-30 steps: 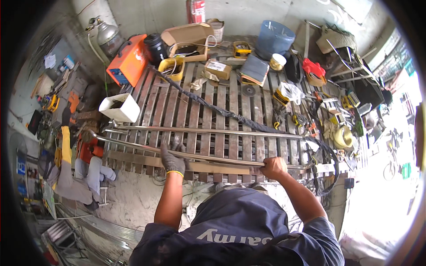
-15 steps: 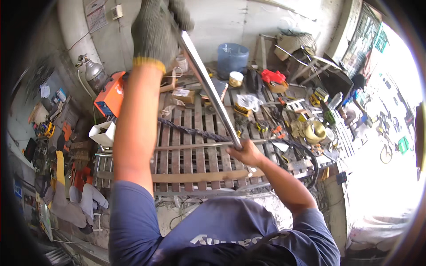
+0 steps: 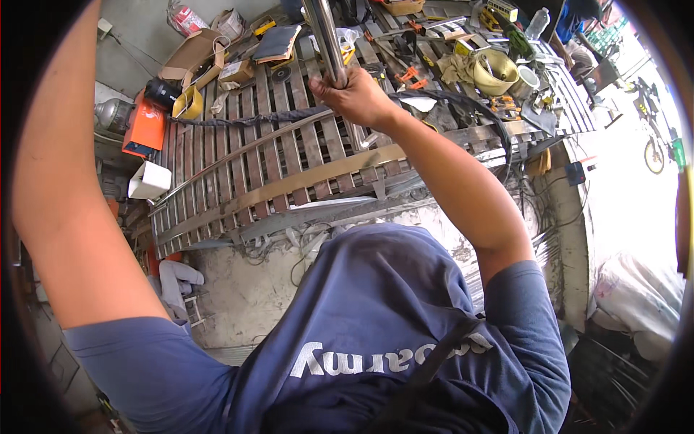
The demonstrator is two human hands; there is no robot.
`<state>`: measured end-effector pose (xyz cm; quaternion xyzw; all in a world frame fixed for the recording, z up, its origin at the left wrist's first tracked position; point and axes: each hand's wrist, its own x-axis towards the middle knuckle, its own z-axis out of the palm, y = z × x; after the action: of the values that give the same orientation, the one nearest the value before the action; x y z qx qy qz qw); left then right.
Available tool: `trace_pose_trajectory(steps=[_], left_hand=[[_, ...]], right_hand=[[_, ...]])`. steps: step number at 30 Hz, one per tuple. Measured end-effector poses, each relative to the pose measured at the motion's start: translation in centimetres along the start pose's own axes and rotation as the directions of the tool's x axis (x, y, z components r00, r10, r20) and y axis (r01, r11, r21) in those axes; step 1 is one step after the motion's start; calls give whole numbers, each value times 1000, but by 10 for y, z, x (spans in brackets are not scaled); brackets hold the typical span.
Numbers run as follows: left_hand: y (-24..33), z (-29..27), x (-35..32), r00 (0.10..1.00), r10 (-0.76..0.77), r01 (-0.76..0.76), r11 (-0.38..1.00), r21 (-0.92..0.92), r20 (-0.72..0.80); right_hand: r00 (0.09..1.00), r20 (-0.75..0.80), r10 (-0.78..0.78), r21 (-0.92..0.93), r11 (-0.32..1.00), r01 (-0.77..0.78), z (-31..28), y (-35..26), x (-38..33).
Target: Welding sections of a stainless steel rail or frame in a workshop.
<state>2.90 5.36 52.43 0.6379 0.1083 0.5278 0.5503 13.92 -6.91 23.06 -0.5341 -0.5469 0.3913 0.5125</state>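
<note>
My right hand (image 3: 356, 99) is bare and closed around the lower end of a shiny metal tube (image 3: 327, 40), which rises out of the top of the picture. Only my left arm (image 3: 61, 181) shows, stretched up along the left side; its hand is beyond the upper edge. Under the tube lies a slatted metal workbench (image 3: 248, 101). A black sleeved cable (image 3: 246, 119) runs across the slats and passes behind my right hand. Nearer to me, a long flat strip (image 3: 303, 181) and a thin rod (image 3: 253, 150) lie across the bench.
Tools, orange clamps (image 3: 410, 77), a yellow bowl-shaped container (image 3: 494, 72) and a clear bottle (image 3: 538, 24) crowd the far right. At the left stand an orange machine (image 3: 144, 124), a white box (image 3: 150, 180) and an open cardboard box (image 3: 194, 59). Cables hang below the bench edge.
The view has tilted and shifted. My gloved left hand, earlier on the tube's upper part, has left the picture. My right hand still grips the tube, now higher in view.
</note>
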Motion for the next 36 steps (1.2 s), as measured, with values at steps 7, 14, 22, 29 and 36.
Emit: trace_pose_trajectory(steps=[7,14,22,29,36], left_hand=[[10,-7,-21,997,-30,40,990,136,-75],[26,-43,-33,984,-36,77,969,235,-173],[28,-87,-34,969,-52,123,949,292,-240],[26,-132,-38,951,-76,177,928,327,-301],[17,-179,-46,919,-110,254,900,355,-379]], right_hand=[[998,-60,16,178,984,-5,23,21,-24],[992,-125,15,193,981,10,36,33,-24],[992,-116,48,205,979,-23,34,37,-28],[979,189,-77,-362,921,142,-21,74,-28],[846,-233,479,-858,308,-411,-83,173,-74]])
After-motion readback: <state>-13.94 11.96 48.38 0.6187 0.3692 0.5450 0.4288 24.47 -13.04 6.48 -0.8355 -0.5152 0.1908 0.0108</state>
